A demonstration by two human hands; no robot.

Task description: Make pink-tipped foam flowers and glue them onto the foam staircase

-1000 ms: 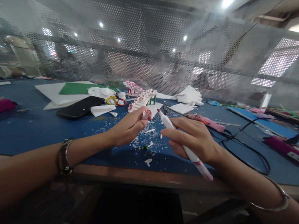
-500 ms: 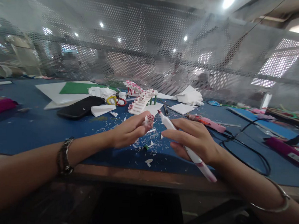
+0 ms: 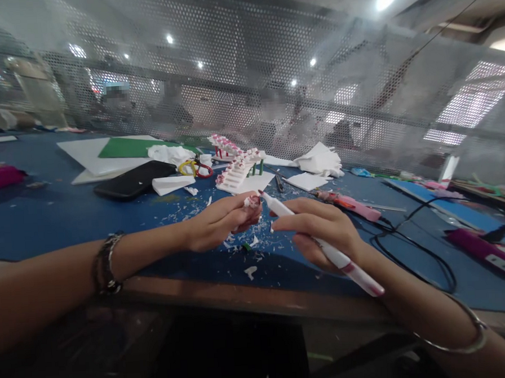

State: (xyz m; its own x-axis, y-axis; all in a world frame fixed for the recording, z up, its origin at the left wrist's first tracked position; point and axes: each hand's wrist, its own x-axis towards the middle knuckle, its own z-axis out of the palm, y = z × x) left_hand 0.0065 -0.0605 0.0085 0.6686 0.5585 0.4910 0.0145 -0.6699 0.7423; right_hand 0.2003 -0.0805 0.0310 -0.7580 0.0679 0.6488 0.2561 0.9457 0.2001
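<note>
Between the fingers of my left hand (image 3: pixel 218 222) is a small white piece with red colouring (image 3: pixel 252 202); its exact kind is unclear. My right hand (image 3: pixel 324 224) grips a white marker (image 3: pixel 338 256), its red tip pointing at the piece and touching or almost touching it. Behind the hands stands a small white model staircase (image 3: pixel 237 175) with pink-red marks along it and green and red posts. White scraps (image 3: pixel 251 272) and fine shavings are scattered on the blue tabletop (image 3: pixel 161 216) beneath my hands.
Left of the model lie scissors (image 3: pixel 195 168), a black phone (image 3: pixel 136 181), white sheets and a green sheet (image 3: pixel 125 147). A pink hot-tool handle (image 3: pixel 355 205) with a black cable (image 3: pixel 412 248) lies right, near a purple power strip (image 3: pixel 488 253). Perforated metal mesh (image 3: pixel 212 61) rises behind.
The marker's tip has moved left to the piece in my left hand, and its back end has swung right. My left hand has turned the piece slightly.
</note>
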